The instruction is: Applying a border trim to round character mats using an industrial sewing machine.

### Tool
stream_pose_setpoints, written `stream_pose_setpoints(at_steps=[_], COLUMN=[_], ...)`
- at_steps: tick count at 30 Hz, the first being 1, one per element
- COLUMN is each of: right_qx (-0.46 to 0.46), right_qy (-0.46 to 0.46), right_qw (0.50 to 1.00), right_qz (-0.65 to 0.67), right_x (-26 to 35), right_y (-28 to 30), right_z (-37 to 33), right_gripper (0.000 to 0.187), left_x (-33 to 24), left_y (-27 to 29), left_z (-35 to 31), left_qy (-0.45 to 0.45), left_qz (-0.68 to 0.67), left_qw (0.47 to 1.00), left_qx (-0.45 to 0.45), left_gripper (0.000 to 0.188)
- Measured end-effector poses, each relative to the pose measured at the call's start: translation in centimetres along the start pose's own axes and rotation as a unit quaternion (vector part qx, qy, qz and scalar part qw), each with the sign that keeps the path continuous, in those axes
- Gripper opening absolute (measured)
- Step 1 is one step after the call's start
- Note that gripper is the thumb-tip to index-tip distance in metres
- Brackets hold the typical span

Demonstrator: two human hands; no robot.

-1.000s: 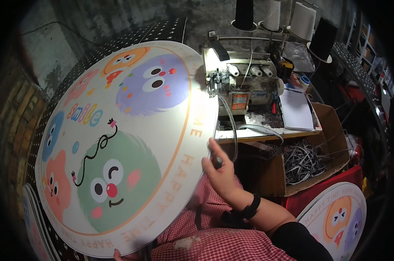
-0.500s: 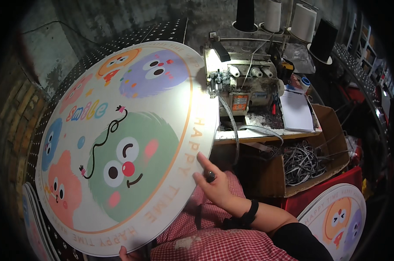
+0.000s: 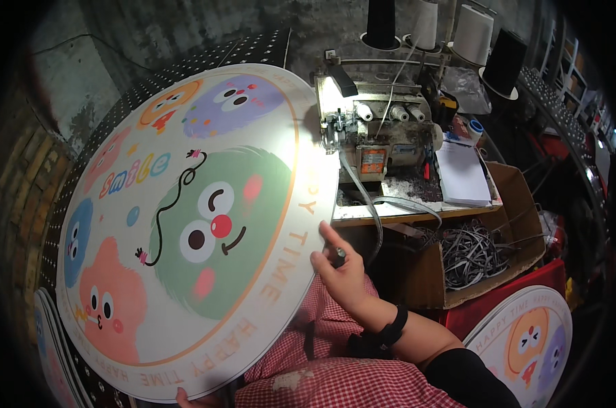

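A large round mat [image 3: 185, 299] with cartoon faces lies tilted across the left and middle of the view. Its right edge reaches the lit needle area of a sewing machine [image 3: 389, 136]. My right hand [image 3: 345, 275] is closed at the mat's right rim, thumb on top, with a small dark object with a shiny end tucked in it. At the lower rim my left hand [image 3: 195, 400] shows only partly, its thumb over the edge and its other fingers hidden. Grey binding tape [image 3: 362, 182] hangs from the machine.
A cardboard box [image 3: 519, 265] full of tangled grey tape stands right of my knees. Thread cones [image 3: 472, 35] rise behind the machine, and white paper [image 3: 463, 173] lies beside it. More round mats [image 3: 525, 347] stand at lower right and lower left.
The mat has turned counter-clockwise, its green face moving up and right. My right hand has shifted slightly right and up along the rim; my left thumb sits slightly farther left.
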State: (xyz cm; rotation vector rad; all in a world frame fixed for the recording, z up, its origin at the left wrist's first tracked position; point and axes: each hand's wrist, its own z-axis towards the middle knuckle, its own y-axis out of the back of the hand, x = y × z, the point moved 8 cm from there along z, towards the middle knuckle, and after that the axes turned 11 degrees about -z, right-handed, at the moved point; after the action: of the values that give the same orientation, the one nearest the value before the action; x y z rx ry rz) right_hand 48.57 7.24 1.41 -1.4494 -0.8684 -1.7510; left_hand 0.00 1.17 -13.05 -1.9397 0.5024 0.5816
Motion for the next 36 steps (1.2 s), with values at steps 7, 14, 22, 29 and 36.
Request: stream_pose_setpoints(at_steps=[7, 14, 22, 29, 36], right_qx=[0.039, -0.019, 0.007, 0.064, 0.057], right_qy=[0.074, 0.032, -0.060, -0.001, 0.049], right_qw=[0.996, 0.999, 0.994, 0.998, 0.997], right_qz=[-0.004, -0.001, 0.085, -0.027, 0.011], right_x=[0.9, 0.7, -1.2, 0.2, 0.3], right_y=[-1.5, -0.3, -0.2, -1.1, -2.0], right_z=[-1.4, -0.9, -0.3, -0.9, -1.9], right_gripper=[0.054, 0.060, 0.056, 0.056, 0.055], left_x=[0.6, -0.2, -3.4, 0.6, -0.3], left_y=[-8.5, -8.0, -0.5, -7.7, -8.9], left_z=[-3.6, -3.0, -1.5, -3.0, -2.9], left_qy=[-0.078, -0.104, -0.382, -0.011, -0.140], left_qz=[0.140, 0.129, 0.300, 0.193, 0.134], left_qw=[0.986, 0.986, 0.866, 0.981, 0.980], left_qx=[0.040, 0.037, -0.113, -0.026, 0.040], left_gripper=[0.051, 0.051, 0.041, 0.044, 0.049])
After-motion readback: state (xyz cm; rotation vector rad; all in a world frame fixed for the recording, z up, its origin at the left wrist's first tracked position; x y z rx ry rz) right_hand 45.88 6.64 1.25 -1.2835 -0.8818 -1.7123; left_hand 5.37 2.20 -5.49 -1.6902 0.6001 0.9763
